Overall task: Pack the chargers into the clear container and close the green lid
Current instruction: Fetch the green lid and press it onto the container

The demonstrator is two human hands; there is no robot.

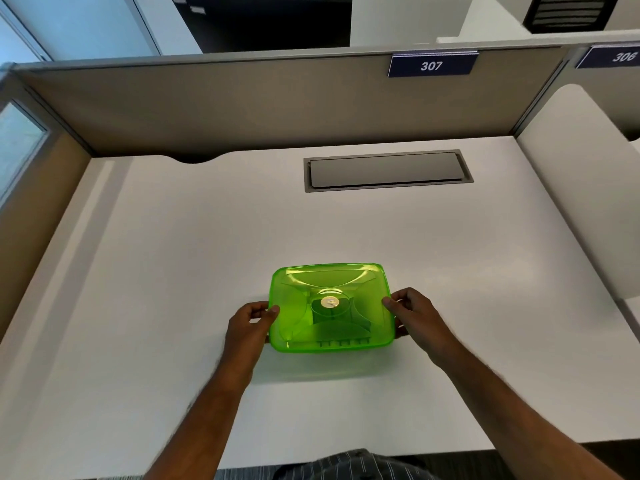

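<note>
Green lid [330,306] sits on container at near-centre of desk [173,254], left hand [247,327] & right hand [412,315] pinching opp. side edges, prob. to square & press it shut evenly; chargers not discernible thru lid.

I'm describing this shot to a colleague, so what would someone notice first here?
The bright translucent green square lid jumps out, sitting on the white desk near its front edge. The left hand and right hand grip its opposite sides. Behind it, a grey rectangular cable hatch is set in the desk, and a dark blue 307 sign hangs on the beige partition.
</note>
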